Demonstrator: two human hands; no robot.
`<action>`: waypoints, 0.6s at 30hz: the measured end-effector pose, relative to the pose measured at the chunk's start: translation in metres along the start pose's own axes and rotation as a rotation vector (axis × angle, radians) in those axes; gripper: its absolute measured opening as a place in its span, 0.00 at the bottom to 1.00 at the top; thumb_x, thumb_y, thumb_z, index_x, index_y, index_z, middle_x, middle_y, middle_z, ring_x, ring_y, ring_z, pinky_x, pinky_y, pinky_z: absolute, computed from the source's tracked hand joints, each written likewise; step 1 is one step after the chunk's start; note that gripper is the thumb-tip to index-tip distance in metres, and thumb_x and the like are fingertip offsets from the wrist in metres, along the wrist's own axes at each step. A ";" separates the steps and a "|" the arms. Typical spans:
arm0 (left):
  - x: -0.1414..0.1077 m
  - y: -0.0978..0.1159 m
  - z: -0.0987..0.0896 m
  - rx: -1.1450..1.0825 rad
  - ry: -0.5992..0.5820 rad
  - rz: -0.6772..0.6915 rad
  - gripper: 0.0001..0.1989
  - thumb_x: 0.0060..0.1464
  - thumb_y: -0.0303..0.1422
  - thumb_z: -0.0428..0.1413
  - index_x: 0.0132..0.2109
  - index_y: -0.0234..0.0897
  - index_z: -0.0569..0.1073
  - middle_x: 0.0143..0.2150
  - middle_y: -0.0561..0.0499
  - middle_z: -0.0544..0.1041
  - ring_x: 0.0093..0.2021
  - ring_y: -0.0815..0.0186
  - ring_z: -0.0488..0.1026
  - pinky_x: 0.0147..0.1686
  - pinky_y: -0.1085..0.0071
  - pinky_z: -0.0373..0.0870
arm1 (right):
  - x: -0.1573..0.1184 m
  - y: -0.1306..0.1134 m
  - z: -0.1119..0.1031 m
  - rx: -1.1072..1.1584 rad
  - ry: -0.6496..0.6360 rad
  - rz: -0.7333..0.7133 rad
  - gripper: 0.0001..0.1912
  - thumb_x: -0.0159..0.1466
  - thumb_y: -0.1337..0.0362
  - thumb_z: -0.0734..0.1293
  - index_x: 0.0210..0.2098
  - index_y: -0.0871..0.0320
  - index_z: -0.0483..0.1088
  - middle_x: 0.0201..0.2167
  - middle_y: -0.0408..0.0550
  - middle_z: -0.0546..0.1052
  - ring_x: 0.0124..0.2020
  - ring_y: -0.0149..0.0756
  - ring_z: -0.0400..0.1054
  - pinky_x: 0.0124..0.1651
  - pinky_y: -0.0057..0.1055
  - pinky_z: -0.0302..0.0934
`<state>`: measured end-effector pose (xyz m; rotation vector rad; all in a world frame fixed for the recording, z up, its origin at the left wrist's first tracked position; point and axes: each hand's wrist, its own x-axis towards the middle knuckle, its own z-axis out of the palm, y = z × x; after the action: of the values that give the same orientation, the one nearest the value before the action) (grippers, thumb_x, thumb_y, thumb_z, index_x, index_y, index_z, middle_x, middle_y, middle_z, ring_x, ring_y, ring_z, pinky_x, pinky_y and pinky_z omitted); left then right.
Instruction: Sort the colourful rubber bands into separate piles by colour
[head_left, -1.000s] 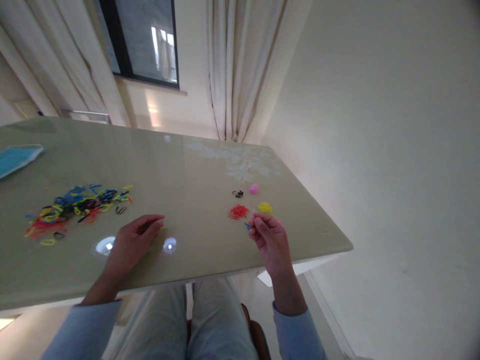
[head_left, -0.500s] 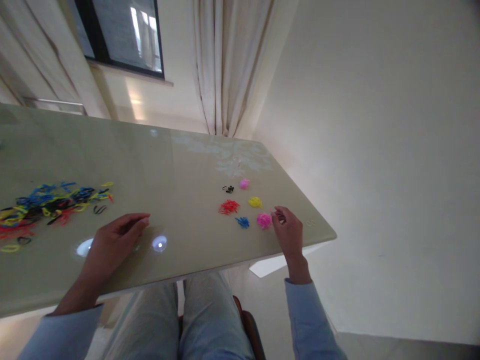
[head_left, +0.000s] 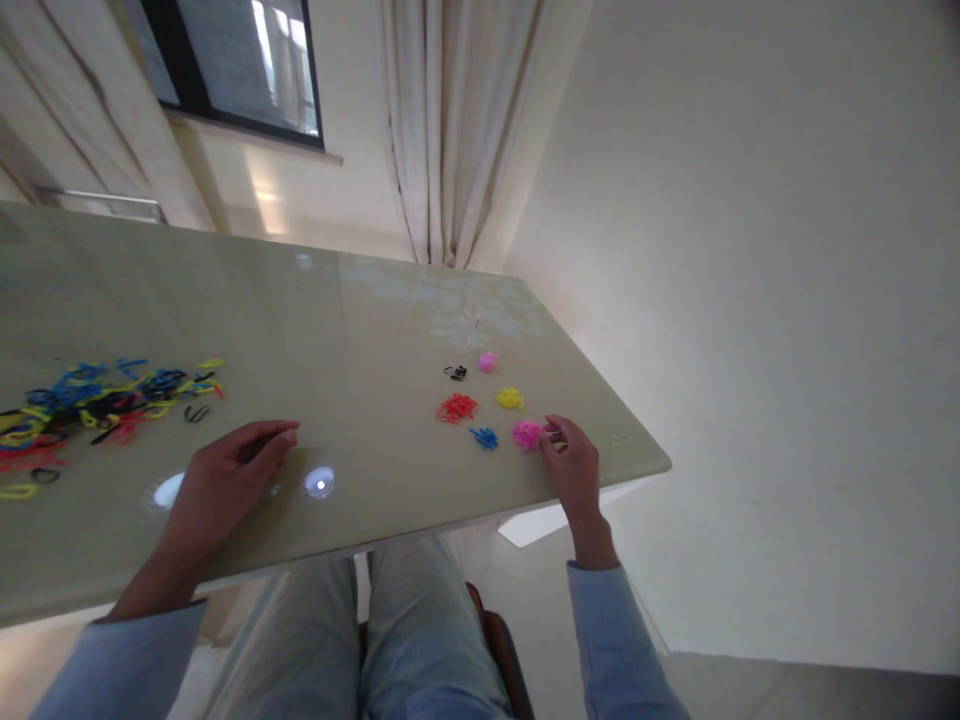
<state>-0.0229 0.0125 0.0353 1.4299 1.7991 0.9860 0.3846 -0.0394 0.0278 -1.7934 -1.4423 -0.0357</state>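
Observation:
My left hand (head_left: 236,480) rests on the glossy table with its thumb against curled fingers; whether anything is between them is hidden. To its left lies a large mixed heap of rubber bands (head_left: 112,400) in blue, yellow, black and red. At the right, my right hand (head_left: 571,455) is pinched at the edge of a pink pile (head_left: 527,434), its fingertips touching or almost touching it. Something tiny and pale shows at those fingertips, too small to name. Close by are a blue pile (head_left: 485,438), a red pile (head_left: 457,407) and a yellow pile (head_left: 510,398).
Behind these sit a few black bands (head_left: 455,372) and a pink clump (head_left: 487,362). Two pale bands (head_left: 620,440) lie near the right corner of the table (head_left: 375,400). A wall (head_left: 750,300) stands to the right, and curtains (head_left: 450,130) hang beyond the far edge.
My right hand has shifted slightly left, its fingertips now against the pink pile. The left hand has stayed in place. The whole view has tilted a little.

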 end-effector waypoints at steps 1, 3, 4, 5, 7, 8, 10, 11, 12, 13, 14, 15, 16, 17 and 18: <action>0.000 0.000 0.000 -0.002 -0.003 0.000 0.30 0.41 0.54 0.55 0.44 0.37 0.78 0.31 0.51 0.79 0.30 0.63 0.74 0.30 0.72 0.68 | 0.000 -0.001 0.000 0.006 0.017 -0.006 0.15 0.59 0.63 0.64 0.43 0.62 0.74 0.36 0.55 0.79 0.31 0.38 0.73 0.35 0.34 0.67; 0.000 0.001 0.001 -0.003 -0.003 0.008 0.30 0.41 0.54 0.55 0.44 0.36 0.78 0.31 0.51 0.79 0.30 0.63 0.73 0.30 0.72 0.68 | -0.001 -0.003 -0.001 0.012 0.056 -0.023 0.14 0.60 0.63 0.64 0.42 0.62 0.74 0.37 0.56 0.79 0.31 0.38 0.72 0.33 0.33 0.67; 0.000 0.001 0.001 -0.005 -0.004 0.013 0.30 0.41 0.54 0.55 0.44 0.35 0.78 0.31 0.51 0.79 0.30 0.63 0.73 0.30 0.72 0.67 | -0.001 -0.005 -0.001 0.018 0.078 -0.029 0.14 0.60 0.63 0.64 0.42 0.62 0.74 0.37 0.55 0.78 0.30 0.37 0.72 0.32 0.33 0.66; 0.000 0.001 0.001 -0.006 -0.007 0.017 0.30 0.42 0.53 0.55 0.44 0.35 0.78 0.31 0.51 0.79 0.30 0.63 0.73 0.30 0.71 0.67 | -0.001 -0.007 -0.001 0.027 0.098 -0.034 0.13 0.60 0.62 0.64 0.41 0.62 0.74 0.37 0.55 0.78 0.30 0.37 0.72 0.31 0.32 0.66; 0.000 0.001 0.001 -0.010 -0.010 0.026 0.29 0.42 0.53 0.55 0.44 0.35 0.79 0.32 0.50 0.80 0.30 0.63 0.73 0.30 0.71 0.67 | -0.004 -0.017 0.000 0.065 0.125 -0.038 0.12 0.61 0.62 0.64 0.41 0.61 0.74 0.36 0.54 0.78 0.30 0.36 0.71 0.30 0.31 0.65; 0.000 0.001 0.001 -0.012 -0.011 0.033 0.29 0.43 0.53 0.55 0.43 0.35 0.79 0.32 0.50 0.80 0.30 0.63 0.73 0.30 0.71 0.67 | -0.006 -0.024 0.002 0.092 0.128 -0.040 0.12 0.62 0.62 0.64 0.40 0.61 0.74 0.36 0.54 0.78 0.30 0.36 0.71 0.29 0.30 0.65; 0.001 -0.002 0.002 -0.014 -0.006 0.045 0.27 0.43 0.52 0.55 0.43 0.36 0.79 0.31 0.51 0.80 0.30 0.63 0.73 0.30 0.71 0.67 | -0.012 -0.046 0.007 0.160 0.097 -0.064 0.10 0.63 0.63 0.64 0.40 0.60 0.74 0.34 0.52 0.77 0.30 0.35 0.71 0.30 0.29 0.65; 0.002 -0.003 0.003 -0.017 0.000 0.050 0.27 0.43 0.52 0.55 0.42 0.37 0.79 0.30 0.51 0.79 0.30 0.63 0.73 0.30 0.71 0.67 | -0.015 -0.059 0.012 0.198 0.060 -0.091 0.09 0.64 0.64 0.63 0.40 0.59 0.74 0.34 0.51 0.77 0.30 0.34 0.71 0.30 0.29 0.65; 0.003 -0.005 0.003 -0.023 0.006 0.056 0.26 0.43 0.52 0.55 0.42 0.37 0.79 0.30 0.51 0.79 0.29 0.63 0.73 0.30 0.71 0.68 | -0.019 -0.074 0.017 0.245 0.009 -0.136 0.09 0.64 0.65 0.63 0.40 0.58 0.74 0.34 0.51 0.77 0.30 0.34 0.70 0.30 0.28 0.65; 0.004 -0.006 0.004 -0.032 0.011 0.060 0.25 0.43 0.51 0.55 0.41 0.38 0.79 0.30 0.51 0.79 0.29 0.63 0.73 0.29 0.71 0.68 | -0.023 -0.089 0.023 0.291 -0.053 -0.195 0.09 0.64 0.66 0.63 0.40 0.58 0.74 0.34 0.50 0.77 0.31 0.33 0.70 0.31 0.28 0.65; 0.004 -0.007 0.004 -0.044 0.016 0.065 0.24 0.43 0.51 0.56 0.40 0.38 0.79 0.30 0.51 0.79 0.28 0.63 0.73 0.29 0.71 0.68 | -0.026 -0.104 0.031 0.338 -0.137 -0.256 0.09 0.65 0.68 0.62 0.41 0.58 0.74 0.34 0.49 0.77 0.31 0.33 0.70 0.32 0.27 0.65; 0.005 -0.008 0.004 -0.056 0.021 0.074 0.23 0.44 0.51 0.56 0.40 0.38 0.79 0.29 0.51 0.79 0.28 0.64 0.73 0.29 0.71 0.68 | -0.029 -0.117 0.039 0.383 -0.235 -0.326 0.09 0.65 0.69 0.62 0.41 0.57 0.74 0.35 0.49 0.77 0.31 0.32 0.70 0.33 0.27 0.65; 0.005 -0.009 0.005 -0.069 0.024 0.085 0.23 0.44 0.50 0.56 0.40 0.38 0.79 0.29 0.51 0.79 0.28 0.64 0.73 0.29 0.71 0.68 | -0.030 -0.129 0.049 0.420 -0.333 -0.386 0.10 0.65 0.69 0.63 0.42 0.57 0.74 0.36 0.49 0.77 0.32 0.32 0.70 0.34 0.27 0.65; 0.005 -0.009 0.005 -0.080 0.022 0.095 0.23 0.44 0.50 0.56 0.40 0.38 0.79 0.29 0.51 0.79 0.28 0.64 0.73 0.28 0.71 0.68 | -0.031 -0.139 0.059 0.447 -0.428 -0.438 0.10 0.64 0.69 0.63 0.42 0.57 0.74 0.37 0.49 0.77 0.33 0.32 0.70 0.36 0.27 0.65; 0.005 -0.009 0.005 -0.090 0.015 0.103 0.22 0.45 0.49 0.56 0.40 0.38 0.79 0.28 0.51 0.78 0.27 0.64 0.72 0.28 0.71 0.67 | -0.030 -0.146 0.070 0.468 -0.505 -0.475 0.10 0.64 0.70 0.64 0.43 0.57 0.75 0.37 0.49 0.78 0.34 0.32 0.70 0.37 0.28 0.65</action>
<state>-0.0242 0.0170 0.0247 1.4751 1.6837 1.1182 0.2224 -0.0200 0.0488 -1.0903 -2.0071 0.5018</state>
